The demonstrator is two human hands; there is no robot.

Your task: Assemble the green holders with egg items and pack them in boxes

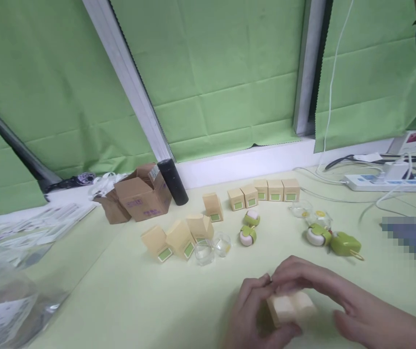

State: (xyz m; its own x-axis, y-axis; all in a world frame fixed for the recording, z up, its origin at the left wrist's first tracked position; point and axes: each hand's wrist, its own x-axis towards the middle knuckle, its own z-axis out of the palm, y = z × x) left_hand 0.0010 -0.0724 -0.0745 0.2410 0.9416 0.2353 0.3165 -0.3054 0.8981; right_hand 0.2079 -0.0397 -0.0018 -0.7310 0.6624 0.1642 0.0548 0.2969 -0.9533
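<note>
A small tan cardboard box (288,310), partly blurred, sits between my hands near the bottom of the view. My left hand (249,312) is wrapped round its left side, with the thumb along the near edge. Arched over the box's far side is my right hand (320,286), fingers stretched toward the left fingertips and thumb held apart from the box. Beyond my hands lie two round pink-and-green items (247,236), touching each other. Farther right, a white-and-green round item (317,235) rests beside a green case with a loop (344,244).
Several tan boxes with raised flaps (181,238) stand left of centre by clear plastic cups (204,252). Several closed boxes (275,190) line the back. A black cylinder (172,182), brown carton (144,196), power strip (411,183) and plastic bag (8,310) surround them.
</note>
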